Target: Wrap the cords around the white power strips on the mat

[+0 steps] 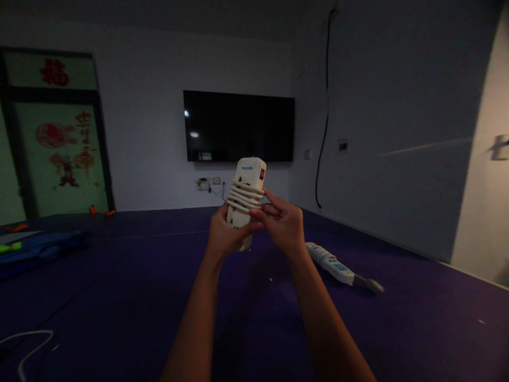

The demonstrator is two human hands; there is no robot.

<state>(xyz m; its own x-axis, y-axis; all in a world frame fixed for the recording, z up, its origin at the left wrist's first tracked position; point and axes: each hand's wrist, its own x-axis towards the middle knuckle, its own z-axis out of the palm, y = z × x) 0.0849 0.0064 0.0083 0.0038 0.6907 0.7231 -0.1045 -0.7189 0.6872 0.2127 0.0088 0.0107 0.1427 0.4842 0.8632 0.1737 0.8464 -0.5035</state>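
Observation:
A white power strip (247, 178) with a red switch on its side is held up in front of me, tilted slightly. Its white cord (244, 196) is wound several times around the middle. My left hand (226, 231) grips the lower end, thumb across the front. At the right edge of the windings, my right hand (283, 217) has its fingers pinched on the cord. On the purple floor to the right lies a second white power strip (336, 268), wrapped in its own cord, with a blurred end sticking out.
The purple floor (139, 297) spreads around me. Dark blue cloth (55, 246) lies at the left, and a loose white cable (37, 333) at the lower left. Small orange things (108, 213) sit near the door (59, 159). A television (238, 127) hangs above wall sockets (217, 181).

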